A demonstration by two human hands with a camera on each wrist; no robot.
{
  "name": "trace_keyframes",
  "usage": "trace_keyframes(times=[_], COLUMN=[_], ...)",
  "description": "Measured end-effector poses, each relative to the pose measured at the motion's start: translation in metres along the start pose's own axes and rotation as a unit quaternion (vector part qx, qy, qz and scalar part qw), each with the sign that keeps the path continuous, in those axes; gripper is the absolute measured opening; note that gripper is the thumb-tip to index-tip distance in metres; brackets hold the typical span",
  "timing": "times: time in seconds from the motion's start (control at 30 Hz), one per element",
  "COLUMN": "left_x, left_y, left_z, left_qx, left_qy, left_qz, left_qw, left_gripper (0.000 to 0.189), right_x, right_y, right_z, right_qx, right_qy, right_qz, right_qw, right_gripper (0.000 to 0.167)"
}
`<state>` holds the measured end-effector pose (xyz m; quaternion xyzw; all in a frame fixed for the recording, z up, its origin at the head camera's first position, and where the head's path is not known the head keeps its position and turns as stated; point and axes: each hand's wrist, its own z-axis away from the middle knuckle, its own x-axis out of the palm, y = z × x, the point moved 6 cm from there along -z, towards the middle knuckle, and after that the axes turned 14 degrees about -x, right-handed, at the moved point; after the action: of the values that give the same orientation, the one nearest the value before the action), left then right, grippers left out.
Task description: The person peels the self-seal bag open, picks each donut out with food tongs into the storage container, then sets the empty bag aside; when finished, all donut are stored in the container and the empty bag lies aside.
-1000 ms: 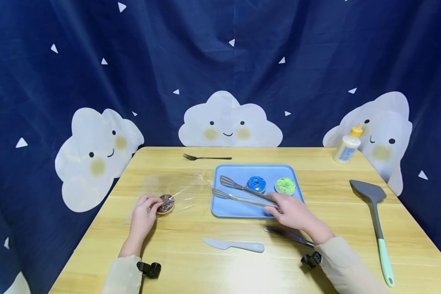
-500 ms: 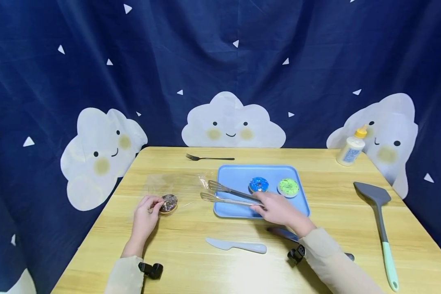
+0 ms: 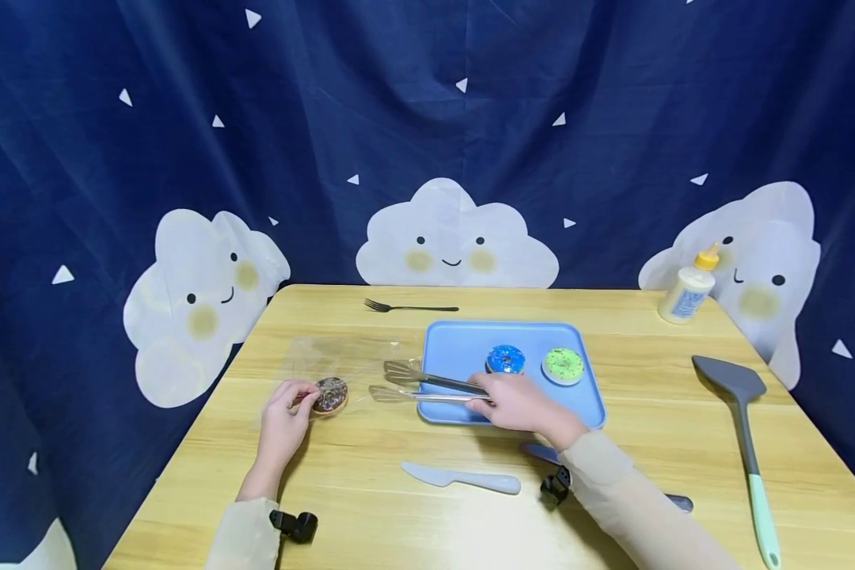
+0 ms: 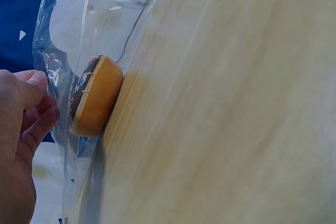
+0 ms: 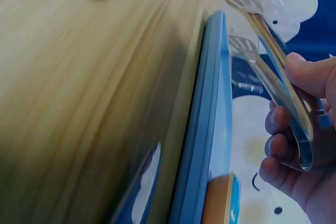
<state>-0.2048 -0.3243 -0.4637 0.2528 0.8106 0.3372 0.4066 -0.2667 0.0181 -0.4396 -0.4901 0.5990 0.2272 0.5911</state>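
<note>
My left hand pinches the upper film of a clear plastic bag between thumb and fingers, lifting it above the table. A chocolate-topped donut with sprinkles lies within the bag, beside my fingertips. My right hand grips metal tongs, whose slotted ends point left and stand apart with nothing between them. The tongs reach over the left edge of the blue tray, near the bag. On the tray lie a blue donut and a green donut.
In front of the tray lies a pale knife; another, metal knife is partly hidden under my right forearm. A black fork lies at the back. To the right are a white bottle with a yellow cap and a grey spatula.
My right hand has moved left with the tongs, from over the tray toward the bag. The left hand keeps its pinch on the bag. The head view has shifted slightly.
</note>
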Motion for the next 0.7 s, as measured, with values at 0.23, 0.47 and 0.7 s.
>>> trace_keyframes(times=[0.23,0.47,0.7], left_x=[0.001,0.004,0.005], left_y=[-0.002,-0.003,-0.001], left_z=[-0.001,-0.002,-0.004], left_qx=[-0.001,-0.003,0.011], left_qy=[-0.015,-0.025,-0.025], left_qz=[-0.001,0.004,0.003], left_qw=[0.9999,0.9997,0.9996], left_gripper=[0.012,0.013,0.013], right_x=[0.011,0.021,0.026], right_y=[-0.010,-0.016,-0.018], right_z=[-0.024,-0.045,-0.053], right_qx=[-0.032,-0.046,-0.040], right_qy=[-0.006,-0.020,-0.038], right_qz=[0.014,-0.012,-0.039], right_qw=[0.9994,0.9987,0.9977], right_gripper=[0.043,0.036,0.032])
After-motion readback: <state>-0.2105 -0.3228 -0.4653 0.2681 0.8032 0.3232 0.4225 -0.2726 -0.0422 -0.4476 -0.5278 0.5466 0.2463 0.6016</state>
